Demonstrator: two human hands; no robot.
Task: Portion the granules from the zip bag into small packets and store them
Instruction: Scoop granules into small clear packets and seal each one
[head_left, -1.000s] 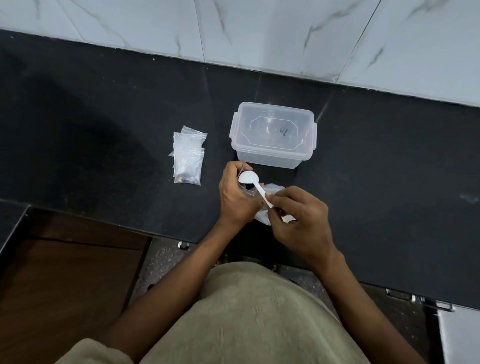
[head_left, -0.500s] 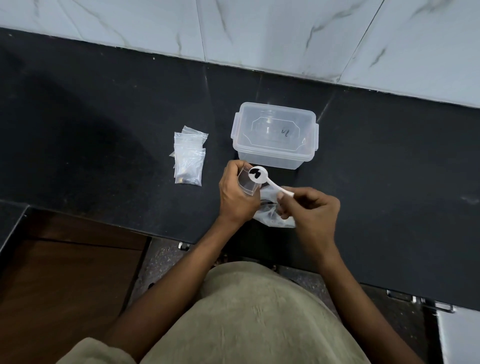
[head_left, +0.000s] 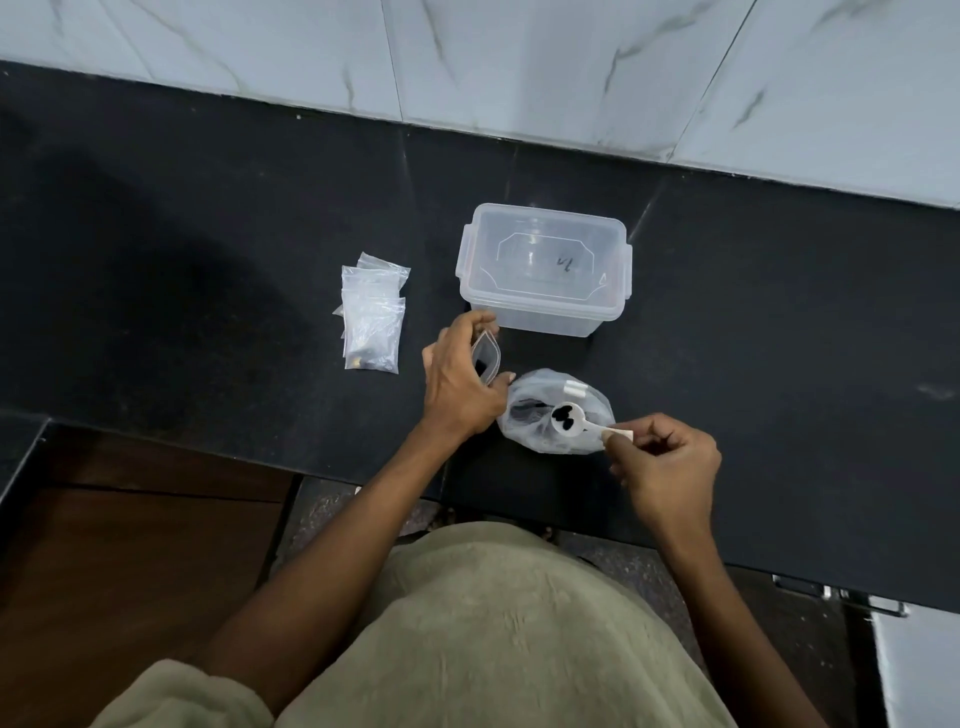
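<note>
Counter bare left & right; lidded box, packet pile, zip bag crowd centre.

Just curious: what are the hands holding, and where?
Left hand grips a small open packet by its sides; right hand pinches the white spoon by its handle end.

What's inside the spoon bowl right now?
A few dark granules lie in the white spoon, pinched by the right hand over the zip bag. What's under the bowl is covered.
</note>
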